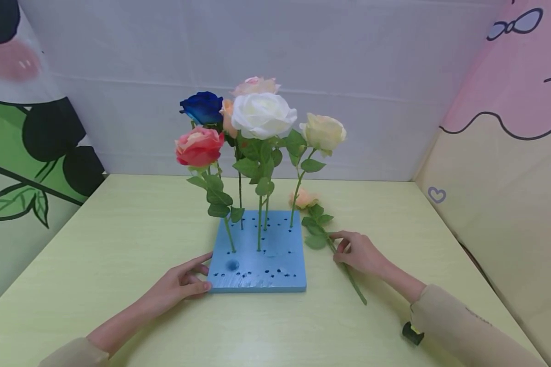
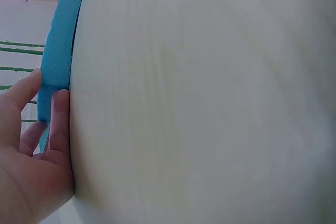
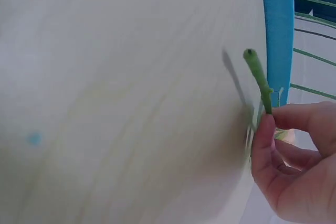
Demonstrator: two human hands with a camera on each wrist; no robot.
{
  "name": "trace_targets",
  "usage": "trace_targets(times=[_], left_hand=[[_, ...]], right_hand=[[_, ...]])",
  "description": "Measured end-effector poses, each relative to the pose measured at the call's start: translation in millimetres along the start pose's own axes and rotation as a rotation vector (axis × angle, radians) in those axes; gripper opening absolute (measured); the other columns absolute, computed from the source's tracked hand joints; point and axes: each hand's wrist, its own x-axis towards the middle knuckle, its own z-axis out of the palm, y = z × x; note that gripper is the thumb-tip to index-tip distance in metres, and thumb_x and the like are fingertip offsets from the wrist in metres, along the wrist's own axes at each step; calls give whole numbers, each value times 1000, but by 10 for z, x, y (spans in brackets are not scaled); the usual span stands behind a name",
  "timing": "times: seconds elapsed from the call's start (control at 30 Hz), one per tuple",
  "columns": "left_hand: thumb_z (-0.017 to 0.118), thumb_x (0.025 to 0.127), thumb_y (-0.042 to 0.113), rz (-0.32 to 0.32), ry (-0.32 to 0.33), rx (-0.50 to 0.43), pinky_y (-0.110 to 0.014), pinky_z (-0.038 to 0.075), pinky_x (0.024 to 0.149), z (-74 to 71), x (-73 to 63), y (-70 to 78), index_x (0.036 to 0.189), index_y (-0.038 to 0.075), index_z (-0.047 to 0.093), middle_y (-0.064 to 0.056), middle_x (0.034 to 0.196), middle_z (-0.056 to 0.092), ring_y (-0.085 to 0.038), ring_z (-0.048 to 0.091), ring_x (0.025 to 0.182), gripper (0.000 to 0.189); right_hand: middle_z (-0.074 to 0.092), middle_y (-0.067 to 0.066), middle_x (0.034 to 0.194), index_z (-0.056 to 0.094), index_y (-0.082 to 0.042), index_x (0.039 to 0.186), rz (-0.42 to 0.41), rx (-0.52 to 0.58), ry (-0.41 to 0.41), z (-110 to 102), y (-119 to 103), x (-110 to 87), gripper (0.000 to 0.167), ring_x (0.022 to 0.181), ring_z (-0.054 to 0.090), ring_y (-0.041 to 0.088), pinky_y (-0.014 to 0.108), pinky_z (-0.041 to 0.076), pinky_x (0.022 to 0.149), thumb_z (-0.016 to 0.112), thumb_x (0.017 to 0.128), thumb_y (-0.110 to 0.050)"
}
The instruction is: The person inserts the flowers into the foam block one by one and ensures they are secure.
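Observation:
A blue foam board (image 1: 275, 260) with many holes lies on the table, and several artificial roses stand upright in it. My left hand (image 1: 185, 283) holds the board's near left corner, the thumb at the front and the other fingers along the left side. In the left wrist view its fingertips touch the board's edge (image 2: 58, 51). My right hand (image 1: 358, 252) pinches the green stem of a peach rose (image 1: 304, 199) between thumb and fingers, right of the board. That rose slants low over the table, bloom away from me; the cut stem end (image 3: 251, 59) points out past the fingertips.
In the board stand a white rose (image 1: 264, 116), a red-pink rose (image 1: 199, 147), a blue rose (image 1: 202, 107), a cream rose (image 1: 323, 132) and pinkish ones behind. A black object (image 1: 413, 334) shows beneath the right sleeve. A pale cloth wall (image 1: 372, 61) rises behind the table.

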Motion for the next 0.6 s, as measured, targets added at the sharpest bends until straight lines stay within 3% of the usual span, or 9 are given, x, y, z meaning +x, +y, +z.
trace_targets(times=[0.27, 0.6], left_hand=[[72, 91, 25, -2, 2, 8, -23, 57, 82, 2, -5, 8, 154, 7, 32, -23, 127, 50, -9, 63, 87, 77], [72, 90, 24, 9, 6, 8, -22, 57, 82, 5, -11, 2, 154, 7, 32, -24, 127, 49, -8, 63, 87, 77]], right_hand=[[67, 10, 89, 57, 3, 133, 15, -35, 27, -78, -19, -40, 47, 63, 60, 13, 25, 49, 53, 68, 87, -1], [66, 13, 95, 55, 0, 135, 22, -15, 173, -206, 0, -40, 45, 62, 61, 15, 26, 50, 53, 64, 91, -4]])
